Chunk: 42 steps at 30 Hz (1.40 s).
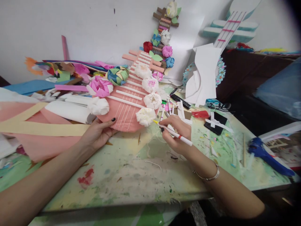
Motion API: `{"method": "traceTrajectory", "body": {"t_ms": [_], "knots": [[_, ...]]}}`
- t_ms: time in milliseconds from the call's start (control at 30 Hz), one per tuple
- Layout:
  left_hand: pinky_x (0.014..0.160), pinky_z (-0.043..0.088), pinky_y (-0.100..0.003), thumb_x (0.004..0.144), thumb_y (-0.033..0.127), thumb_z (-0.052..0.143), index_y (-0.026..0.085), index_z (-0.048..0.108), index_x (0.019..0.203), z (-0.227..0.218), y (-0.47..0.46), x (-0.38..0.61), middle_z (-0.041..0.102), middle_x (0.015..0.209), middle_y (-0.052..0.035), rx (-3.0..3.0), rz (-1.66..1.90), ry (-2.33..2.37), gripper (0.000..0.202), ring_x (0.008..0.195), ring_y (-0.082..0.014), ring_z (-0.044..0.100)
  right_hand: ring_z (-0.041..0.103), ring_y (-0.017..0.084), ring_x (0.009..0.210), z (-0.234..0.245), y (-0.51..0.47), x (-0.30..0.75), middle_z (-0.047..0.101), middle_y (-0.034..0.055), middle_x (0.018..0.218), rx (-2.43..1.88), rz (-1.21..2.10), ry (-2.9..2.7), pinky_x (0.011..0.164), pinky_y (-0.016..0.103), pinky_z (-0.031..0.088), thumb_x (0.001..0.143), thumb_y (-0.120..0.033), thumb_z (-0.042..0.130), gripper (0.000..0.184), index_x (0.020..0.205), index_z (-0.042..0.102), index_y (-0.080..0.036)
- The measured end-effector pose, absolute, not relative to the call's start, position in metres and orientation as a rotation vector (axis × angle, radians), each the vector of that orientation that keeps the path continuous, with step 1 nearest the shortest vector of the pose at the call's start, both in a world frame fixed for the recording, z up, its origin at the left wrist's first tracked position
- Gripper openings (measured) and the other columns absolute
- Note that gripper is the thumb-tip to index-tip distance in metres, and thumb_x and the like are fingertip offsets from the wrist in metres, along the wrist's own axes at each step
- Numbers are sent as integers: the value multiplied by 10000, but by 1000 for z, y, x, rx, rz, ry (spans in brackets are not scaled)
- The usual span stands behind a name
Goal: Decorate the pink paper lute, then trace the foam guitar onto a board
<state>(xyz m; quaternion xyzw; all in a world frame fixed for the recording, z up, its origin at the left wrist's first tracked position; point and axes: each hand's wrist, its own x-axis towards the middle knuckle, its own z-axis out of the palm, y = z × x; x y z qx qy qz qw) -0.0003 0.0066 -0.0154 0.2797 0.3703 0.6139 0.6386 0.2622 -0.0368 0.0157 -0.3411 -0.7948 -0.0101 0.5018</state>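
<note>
A pink paper guitar point(128, 108) decorated with white, pink and coloured paper flowers leans from the table up against the wall. My left hand point(97, 133) grips its lower rim, thumb on the front face. My right hand point(176, 135) is closed round a white marker point(175, 134) with a yellow tip. The tip points at the lowest white flower point(145, 116) on the guitar's body, almost touching it. A silver bangle point(208, 175) sits on my right wrist.
The paint-stained table point(141, 175) carries several markers point(168, 108), black tools point(180, 100), a black phone with paper strips point(216, 123) and a blue glue gun point(265, 153). Paper rolls and coloured sheets point(58, 103) pile at the left. A second white guitar form point(211, 62) leans at the right.
</note>
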Motion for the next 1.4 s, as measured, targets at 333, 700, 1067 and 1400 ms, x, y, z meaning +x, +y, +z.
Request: {"method": "traceTrajectory", "body": {"t_ms": [333,700,1067,1400], "knots": [[832,563,-410,740,-52,585,145,678,924,-12,5,3,722,1065,-67,627,1404,842,286,918,-197,698,514,142,635,17,-37,264,613,27,689,-832,-37,-1932,639,329,423,765,-101,475,146,814,586,-182],[857,554,-393,734,-58,590,184,653,1033,-9,4,4,726,1051,-66,627,1414,848,390,927,-188,697,508,143,646,16,-38,261,598,28,688,-808,-14,-1979,643,334,424,747,-88,481,163,822,588,-186],[828,571,-386,742,-64,581,187,649,1050,-9,3,5,730,1039,-60,628,1409,865,403,923,-192,699,507,138,666,13,-37,263,600,28,712,-827,15,-2027,647,326,418,765,-84,494,161,852,592,-176],[833,571,-404,731,-64,586,200,636,1089,-8,2,6,716,1081,-74,647,1409,864,448,954,-217,692,522,137,664,14,-37,260,615,26,713,-830,-15,-1994,645,322,434,789,-99,486,151,856,587,-189]]}}
